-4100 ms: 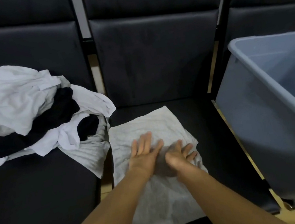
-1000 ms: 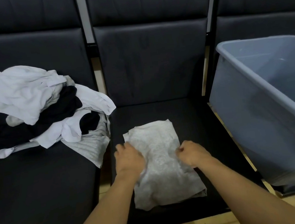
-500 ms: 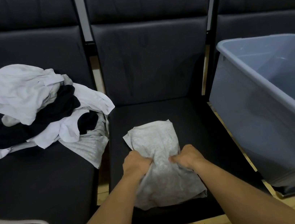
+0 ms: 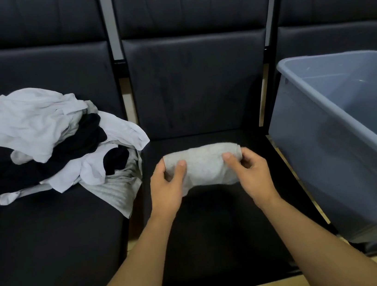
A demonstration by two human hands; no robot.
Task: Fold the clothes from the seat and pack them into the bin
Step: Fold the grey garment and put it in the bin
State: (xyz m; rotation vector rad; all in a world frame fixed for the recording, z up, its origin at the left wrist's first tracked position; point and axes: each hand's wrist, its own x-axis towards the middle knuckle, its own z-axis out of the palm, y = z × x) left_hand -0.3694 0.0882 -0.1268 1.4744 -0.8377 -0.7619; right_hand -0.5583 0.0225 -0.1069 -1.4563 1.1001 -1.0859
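While folded grey garment (image 4: 202, 168) sat bundled over middle seat (image 4: 218, 223), gripped at both ends: left hand (image 4: 168, 185) curled round left end, thumb on top; right hand (image 4: 250, 170) curled round right end. Heap of white, black, grey clothes (image 4: 49, 143) lay on left seat. Grey bin (image 4: 343, 145) stood at right, apart from bundle.

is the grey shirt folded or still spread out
Folded: the grey shirt is a compact bundle, gripped at its ends by the left hand and right hand.
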